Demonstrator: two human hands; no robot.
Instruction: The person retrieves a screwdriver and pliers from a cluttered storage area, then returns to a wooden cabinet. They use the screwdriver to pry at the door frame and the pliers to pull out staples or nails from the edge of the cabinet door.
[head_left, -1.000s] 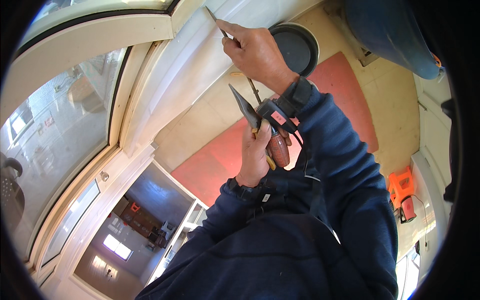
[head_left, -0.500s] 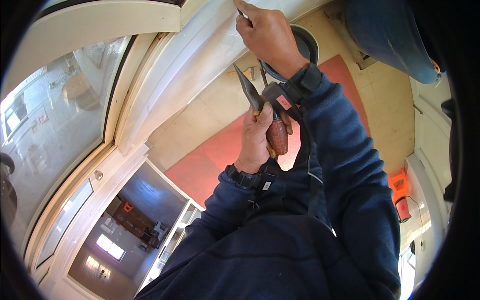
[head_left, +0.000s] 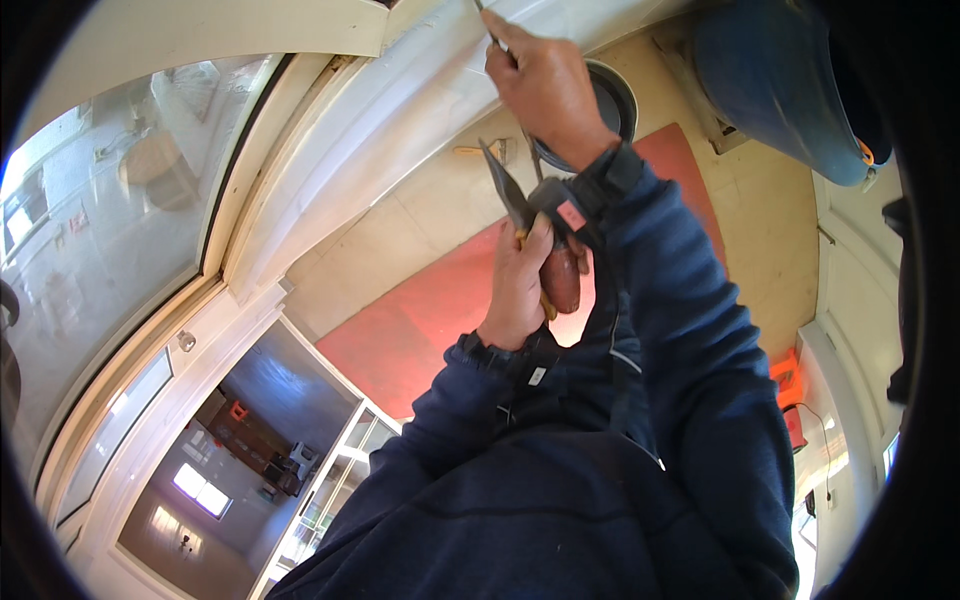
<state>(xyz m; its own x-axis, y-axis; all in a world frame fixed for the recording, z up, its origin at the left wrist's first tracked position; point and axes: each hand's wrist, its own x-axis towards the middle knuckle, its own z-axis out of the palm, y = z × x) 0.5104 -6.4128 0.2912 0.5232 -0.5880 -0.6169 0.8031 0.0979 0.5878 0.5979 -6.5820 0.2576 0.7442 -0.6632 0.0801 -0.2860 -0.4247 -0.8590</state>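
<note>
My left hand (head_left: 520, 275) is closed around a bundle of tools below my right wrist. One has a rounded red-brown handle (head_left: 562, 283); a thin dark shaft rises beyond it, partly covered by my wrist strap. A dark pointed metal blade (head_left: 507, 187) sticks up out of the same grip, and yellow handle parts show beside it. My right hand (head_left: 550, 90) reaches farther out, fingers closed on a thin dark tool (head_left: 491, 27) near the white ledge (head_left: 440, 75). Most of that tool is covered by my fingers, so its kind cannot be made out.
Beyond my right hand stands a dark round bucket (head_left: 622, 100). A brush (head_left: 482, 150) lies on the tan tiled floor by the ledge. A red mat (head_left: 400, 330) spreads under my hands. A large blue barrel (head_left: 765, 90) stands far right, with an orange stool (head_left: 787, 375) nearer. Glazed frames line the left.
My right hand sits slightly lower and farther right, still closed on the thin tool. My left hand has shifted slightly right with its tools. The whole view has moved a little.
</note>
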